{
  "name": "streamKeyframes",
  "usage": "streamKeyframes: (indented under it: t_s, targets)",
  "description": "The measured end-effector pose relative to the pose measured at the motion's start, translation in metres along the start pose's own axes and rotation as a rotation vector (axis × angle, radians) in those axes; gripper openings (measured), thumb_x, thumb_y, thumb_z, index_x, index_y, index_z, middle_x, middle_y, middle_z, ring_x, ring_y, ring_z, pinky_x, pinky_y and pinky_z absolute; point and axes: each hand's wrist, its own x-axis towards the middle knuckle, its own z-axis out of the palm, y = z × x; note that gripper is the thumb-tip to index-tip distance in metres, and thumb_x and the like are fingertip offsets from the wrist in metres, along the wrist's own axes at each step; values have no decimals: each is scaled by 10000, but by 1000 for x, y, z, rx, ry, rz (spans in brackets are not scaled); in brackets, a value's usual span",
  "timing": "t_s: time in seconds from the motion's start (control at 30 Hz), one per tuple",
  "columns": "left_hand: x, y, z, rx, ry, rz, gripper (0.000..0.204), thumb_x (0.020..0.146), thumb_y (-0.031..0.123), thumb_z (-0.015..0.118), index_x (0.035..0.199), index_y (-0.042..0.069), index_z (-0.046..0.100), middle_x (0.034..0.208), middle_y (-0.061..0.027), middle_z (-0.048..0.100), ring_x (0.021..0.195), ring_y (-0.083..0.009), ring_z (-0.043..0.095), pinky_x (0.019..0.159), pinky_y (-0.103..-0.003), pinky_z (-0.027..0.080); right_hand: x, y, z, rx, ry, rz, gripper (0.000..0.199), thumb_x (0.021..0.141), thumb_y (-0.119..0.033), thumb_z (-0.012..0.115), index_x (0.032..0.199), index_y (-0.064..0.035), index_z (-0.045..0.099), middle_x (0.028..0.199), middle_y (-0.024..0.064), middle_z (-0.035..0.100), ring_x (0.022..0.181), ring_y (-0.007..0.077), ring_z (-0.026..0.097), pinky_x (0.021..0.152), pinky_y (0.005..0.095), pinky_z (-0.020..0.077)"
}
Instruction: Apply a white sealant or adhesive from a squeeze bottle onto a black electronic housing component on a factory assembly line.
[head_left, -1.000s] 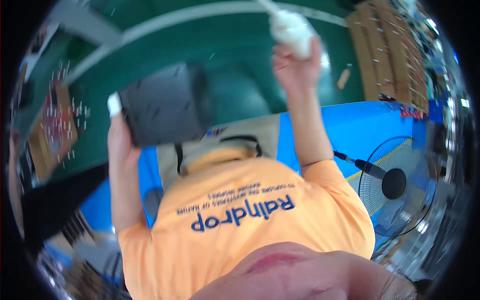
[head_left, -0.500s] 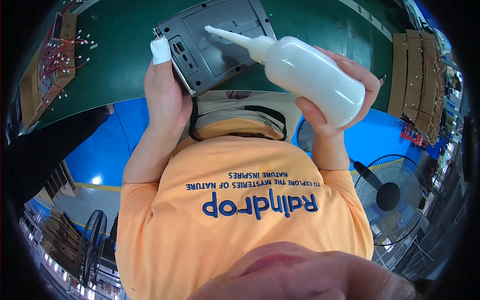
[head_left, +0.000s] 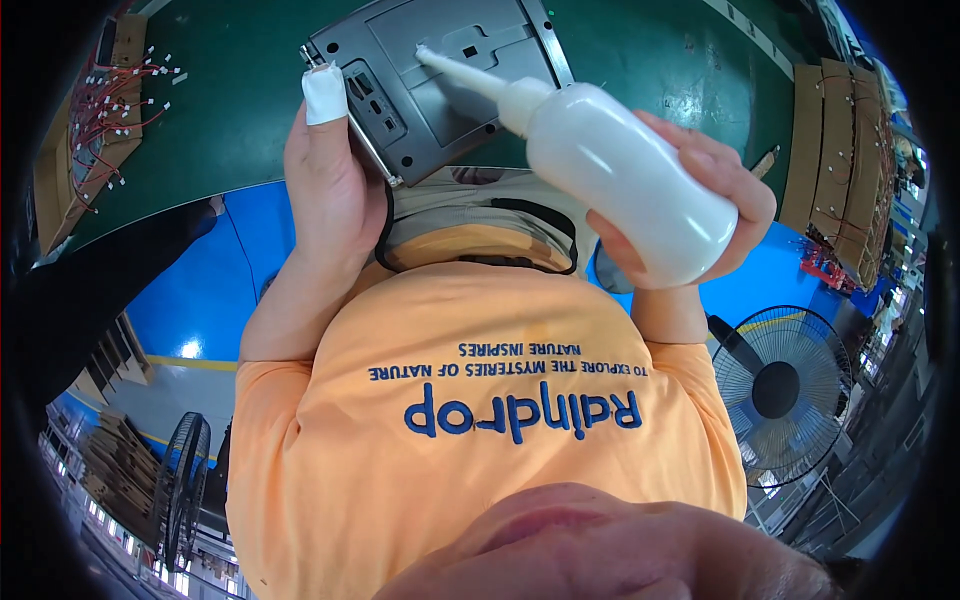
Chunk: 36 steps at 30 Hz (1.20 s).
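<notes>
My left hand [head_left: 325, 180], its thumb wrapped in white tape, is closed on the left edge of a grey plastic device housing [head_left: 385, 60] with a row of ports, screw holes and a thin metal rod along that side. In my right hand [head_left: 738, 190] is a white squeeze bottle [head_left: 625, 175], tilted with its long nozzle [head_left: 460, 72] pointing up and left. The tip lies over the recessed panel of the housing; whether it touches, I cannot tell. A small square opening shows in the panel beside the nozzle.
The housing is over the near edge of a green table [head_left: 680, 75]. Cardboard boxes stand at both sides: the left one [head_left: 110, 160] holds red wires with white plugs, the right one [head_left: 810, 150] more wires. A black fan [head_left: 775, 390] stands at lower right, another fan [head_left: 185, 480] at lower left.
The bottle has shifted slightly right and toward me, its nozzle tip a little up and right. The housing has turned slightly, and the square opening now shows. Both hands keep their hold.
</notes>
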Motion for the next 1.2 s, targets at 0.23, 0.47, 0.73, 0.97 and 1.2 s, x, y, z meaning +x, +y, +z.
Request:
streamKeyframes:
  t_s: [0.23,0.47,0.73,0.97,1.2]
  targets:
    - [-2,-1,4,21,-3,56,417,995,373,486,1187,4,513,1088,-68,621,961,-141,615,842,-279,509,2,-3,-2,-77,-10,5,670,651,-195,885,1157,-19,482,1047,237,653,977,286,659,833,352,544]
    - [-3,-2,8,-25,109,39,411,994,374,489,1173,5,527,1086,-64,624,954,-134,613,829,-275,509,-2,-4,-6,-87,5,2,664,648,-197,886,1142,-7,487,1034,233,654,984,297,663,813,355,558]
    - [-2,-5,-1,-27,-21,29,396,988,355,511,1176,7,523,1085,-61,621,960,-134,607,831,-280,505,4,-4,-8,-67,-125,-29,690,640,-202,891,1147,-10,463,1045,239,652,980,287,661,831,347,544]
    - [-4,-9,-2,273,-45,113,695,961,572,393,1273,-44,465,1185,-171,605,1064,-259,632,919,-387,527,11,-7,-8,-142,-147,-83,709,636,-197,890,1161,-17,449,1046,238,652,971,286,659,832,340,535]
    - [-6,-11,-2,-30,-50,92,305,984,310,538,1094,27,521,985,-30,600,883,-95,567,789,-255,475,9,-9,-5,-149,17,-22,713,630,-185,890,1159,-20,440,1040,229,652,972,295,660,827,349,539]
